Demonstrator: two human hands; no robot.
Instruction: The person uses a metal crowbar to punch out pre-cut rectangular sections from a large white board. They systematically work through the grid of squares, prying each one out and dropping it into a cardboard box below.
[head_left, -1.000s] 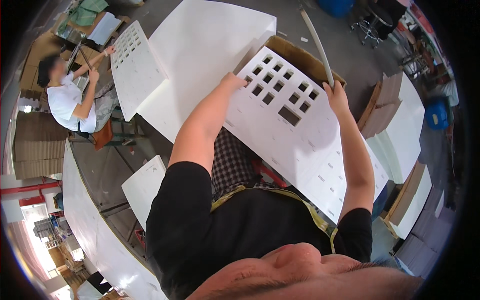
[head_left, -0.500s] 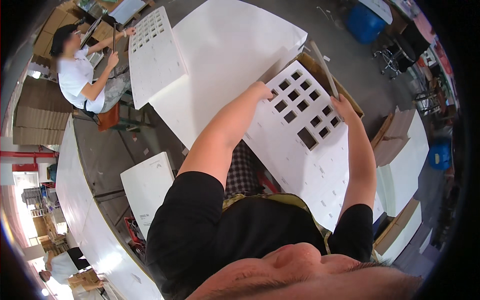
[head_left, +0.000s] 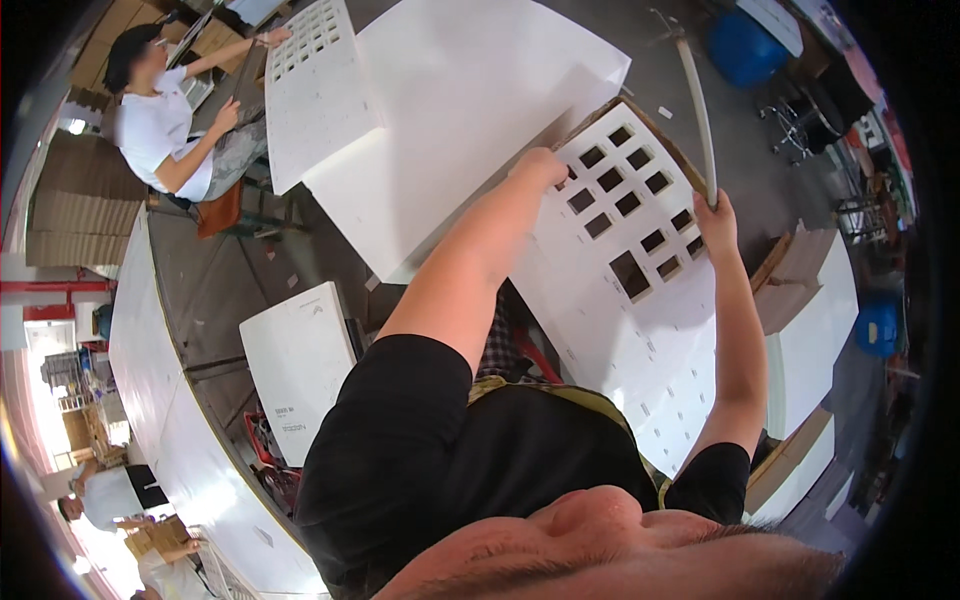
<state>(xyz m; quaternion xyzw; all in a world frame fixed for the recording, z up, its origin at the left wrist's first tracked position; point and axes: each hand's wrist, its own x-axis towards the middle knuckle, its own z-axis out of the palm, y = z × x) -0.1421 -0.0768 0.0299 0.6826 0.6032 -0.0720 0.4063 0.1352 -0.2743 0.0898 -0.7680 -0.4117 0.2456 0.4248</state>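
Observation:
A white board (head_left: pixel 600 290) with rows of square cut-outs at its far end lies in front of me, small dark marks dotting its surface. My left hand (head_left: pixel 545 168) is closed at the board's left edge, its fingertips beside a cut-out; whatever they grip is hidden. At the far right edge, my right hand (head_left: pixel 714 222) grips the lower end of a long, thin, pale stick (head_left: pixel 698 120), which stands up and leans slightly left.
Brown cardboard (head_left: pixel 655 130) edges the board's far side. A large white stack (head_left: pixel 480 110) stands to the left. Beyond it, a seated co-worker (head_left: pixel 165 130) reaches over another perforated board (head_left: pixel 315 110). Stacked sheets (head_left: pixel 805 290) stand right; a white box (head_left: pixel 300 360) is nearer left.
The stick has swung more upright and away from the board, with my right hand still around its lower end. My left hand remains by the left-hand cut-outs. The whole view has shifted slightly.

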